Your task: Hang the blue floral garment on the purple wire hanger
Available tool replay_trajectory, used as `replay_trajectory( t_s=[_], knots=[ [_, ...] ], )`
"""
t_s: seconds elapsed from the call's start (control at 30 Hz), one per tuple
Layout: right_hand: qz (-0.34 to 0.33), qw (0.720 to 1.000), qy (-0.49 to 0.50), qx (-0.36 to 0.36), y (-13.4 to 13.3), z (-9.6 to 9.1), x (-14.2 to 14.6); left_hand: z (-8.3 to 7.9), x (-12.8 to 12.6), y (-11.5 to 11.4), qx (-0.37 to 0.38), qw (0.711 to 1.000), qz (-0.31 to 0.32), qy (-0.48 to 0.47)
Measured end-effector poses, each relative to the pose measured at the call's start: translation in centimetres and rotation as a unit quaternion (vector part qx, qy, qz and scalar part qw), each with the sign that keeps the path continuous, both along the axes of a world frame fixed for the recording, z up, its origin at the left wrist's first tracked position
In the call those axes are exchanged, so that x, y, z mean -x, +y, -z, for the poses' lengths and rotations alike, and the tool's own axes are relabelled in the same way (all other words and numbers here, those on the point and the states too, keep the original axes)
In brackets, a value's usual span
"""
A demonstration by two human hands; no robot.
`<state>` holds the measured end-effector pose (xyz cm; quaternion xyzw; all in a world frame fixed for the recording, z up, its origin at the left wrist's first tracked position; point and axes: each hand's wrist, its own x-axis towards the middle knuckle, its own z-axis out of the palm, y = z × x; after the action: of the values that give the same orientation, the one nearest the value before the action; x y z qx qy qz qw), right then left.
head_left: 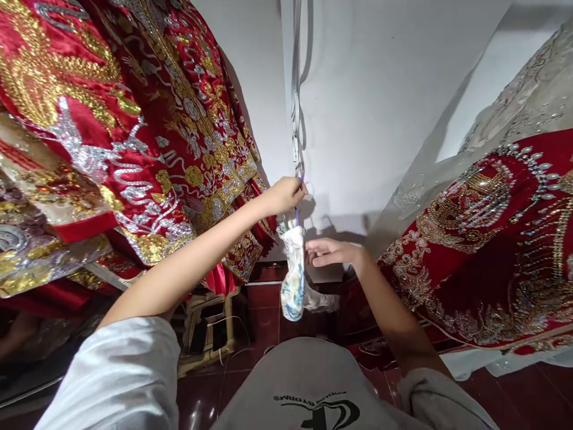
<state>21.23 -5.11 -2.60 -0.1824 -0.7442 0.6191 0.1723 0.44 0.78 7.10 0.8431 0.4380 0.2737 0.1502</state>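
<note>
My left hand (pixel 289 194) is closed in front of the white wall, its fingers pinched round a thin purple strip (pixel 297 216) that shows above and below them. Under it hangs a narrow, bunched white cloth piece (pixel 293 278) with blue and yellowish patterning; its exact kind is unclear. My right hand (pixel 333 251) is just right of the cloth, fingers stretched out and slightly bent, with nothing visible in them. Above my left hand, a pale strap (pixel 296 113) with loops or links runs down the wall.
Red garments with gold and silver embroidery (pixel 192 119) hang at left. A red beaded garment (pixel 483 239) and sheer white fabric (pixel 532 101) are at right. Below left stands a wooden stool (pixel 230 325) with dark objects and a white cable. The floor (pixel 259 319) has dark red tiles.
</note>
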Motion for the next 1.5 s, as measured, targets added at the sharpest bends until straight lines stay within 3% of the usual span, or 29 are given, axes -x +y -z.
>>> replay_trajectory(
  t_s=[0.23,0.43,0.57,0.7,0.87,0.93,1.0,1.07,1.17,1.23,1.3,1.4,1.5],
  knots=[
    [0.034,0.989,0.144,-0.02,0.6,-0.8,0.8,-2.9,3.3,4.8,0.125,0.951,-0.005,-0.285],
    [0.068,0.985,0.16,0.017,0.4,-0.6,-0.5,-5.1,1.4,9.3,0.215,0.891,0.074,-0.393],
    [0.078,0.986,0.141,0.034,0.4,0.7,-1.8,-4.3,0.5,8.8,0.287,0.843,0.114,-0.441],
    [0.156,0.985,-0.014,0.068,1.5,3.0,-0.7,-2.2,0.8,7.2,0.327,0.818,0.117,-0.459],
    [0.377,0.908,-0.182,0.021,4.3,6.3,4.1,-1.2,1.0,6.8,0.319,0.811,0.101,-0.481],
    [0.4,0.898,-0.18,0.042,5.2,7.4,6.0,-1.2,1.0,6.9,0.316,0.815,0.102,-0.475],
    [0.381,0.905,-0.161,0.098,5.6,8.3,7.5,-1.2,1.3,7.0,0.305,0.827,0.109,-0.458],
    [0.363,0.91,-0.146,0.136,5.6,9.3,8.3,-0.9,2.1,7.0,0.279,0.852,0.112,-0.429],
    [0.371,0.908,-0.114,0.159,5.0,10.7,8.1,-0.3,4.4,6.7,0.212,0.913,0.122,-0.327],
    [0.391,0.902,-0.085,0.165,4.3,11.6,7.5,0.4,6.2,6.2,0.127,0.957,0.122,-0.23],
    [0.41,0.895,-0.058,0.166,3.5,12.3,6.9,1.6,7.5,5.2,-0.01,0.986,0.086,-0.144],
    [0.422,0.891,-0.028,0.165,2.4,13.2,6.8,5.6,7.5,2.5,-0.233,0.968,-0.015,-0.092],
    [0.428,0.891,0.003,0.151,1.6,14.0,7.6,12.6,5.4,-1.3,-0.341,0.929,-0.064,-0.131]
  ],
)
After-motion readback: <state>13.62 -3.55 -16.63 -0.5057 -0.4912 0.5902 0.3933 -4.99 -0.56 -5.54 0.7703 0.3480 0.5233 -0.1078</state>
